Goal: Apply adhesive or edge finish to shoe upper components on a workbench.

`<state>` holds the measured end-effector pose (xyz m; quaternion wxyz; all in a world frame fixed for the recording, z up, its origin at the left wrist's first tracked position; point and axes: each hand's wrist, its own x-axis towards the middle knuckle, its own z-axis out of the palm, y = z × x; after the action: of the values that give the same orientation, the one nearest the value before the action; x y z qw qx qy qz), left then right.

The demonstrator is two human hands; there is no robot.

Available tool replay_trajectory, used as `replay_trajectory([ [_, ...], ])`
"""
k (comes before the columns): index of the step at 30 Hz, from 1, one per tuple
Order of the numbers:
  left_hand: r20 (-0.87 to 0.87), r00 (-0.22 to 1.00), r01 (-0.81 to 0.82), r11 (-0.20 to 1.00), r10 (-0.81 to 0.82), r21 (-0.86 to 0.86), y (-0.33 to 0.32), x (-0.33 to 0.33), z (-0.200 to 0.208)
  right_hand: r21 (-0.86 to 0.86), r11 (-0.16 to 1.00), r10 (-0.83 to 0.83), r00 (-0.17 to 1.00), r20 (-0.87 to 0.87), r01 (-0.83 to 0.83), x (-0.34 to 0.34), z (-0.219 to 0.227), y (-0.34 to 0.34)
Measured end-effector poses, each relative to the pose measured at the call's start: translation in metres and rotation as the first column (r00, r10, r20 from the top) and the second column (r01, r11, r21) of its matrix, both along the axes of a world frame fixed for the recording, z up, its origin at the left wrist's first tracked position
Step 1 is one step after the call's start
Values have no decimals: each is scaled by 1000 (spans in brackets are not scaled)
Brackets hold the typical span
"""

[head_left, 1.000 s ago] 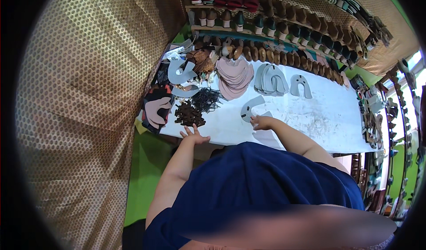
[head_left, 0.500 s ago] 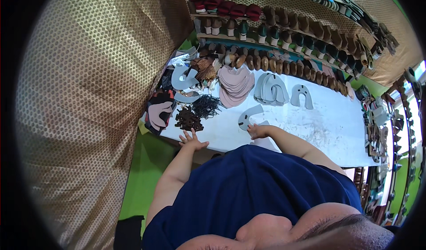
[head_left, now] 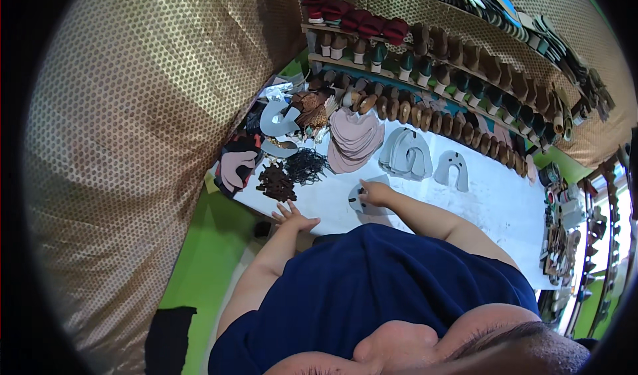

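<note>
Near the table's front edge, my left hand (head_left: pixel 296 217) is open with its fingers spread, just short of a heap of small dark brown pieces (head_left: pixel 276 182). My right hand (head_left: pixel 377 193) rests over a flat grey curved piece (head_left: pixel 369 209), which looks like a shoe upper part. Its fingers are curled together beside a small black patch on that piece; what they pinch is too small to make out. The hand and forearm cover part of the grey piece. Behind the brown heap lies a tangle of thin black strips (head_left: pixel 307 165).
Past my hands lie a fanned stack of pink pieces (head_left: pixel 355 140), a stack of grey arched pieces (head_left: pixel 406 153) and a single grey arch (head_left: pixel 452 171). More cut pieces crowd the left end of the white table (head_left: pixel 485 209). Shoe lasts (head_left: pixel 435 121) line its back, below shelves of shoes.
My right hand has moved inward over the grey piece, and its fingers have curled together. My left hand stays open near the table edge. The whole view has shifted slightly.
</note>
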<state>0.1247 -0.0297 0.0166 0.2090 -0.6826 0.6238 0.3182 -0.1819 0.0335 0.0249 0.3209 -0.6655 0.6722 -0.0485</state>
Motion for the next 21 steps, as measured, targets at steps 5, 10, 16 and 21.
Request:
replay_trajectory([
  [5,43,987,151,988,-152,28,-20,16,-30,200,905,410,894,-181,-375,-6,-33,-7],
  [10,14,988,151,988,-151,-6,-20,17,-37,377,820,434,897,80,-431,-10,-43,-38],
  [16,31,991,128,992,-128,-5,-16,18,-43,173,923,382,869,-314,-344,12,-22,17],
  [21,29,992,120,993,-119,-8,-19,15,-41,264,921,362,882,-302,-288,17,-6,5],
])
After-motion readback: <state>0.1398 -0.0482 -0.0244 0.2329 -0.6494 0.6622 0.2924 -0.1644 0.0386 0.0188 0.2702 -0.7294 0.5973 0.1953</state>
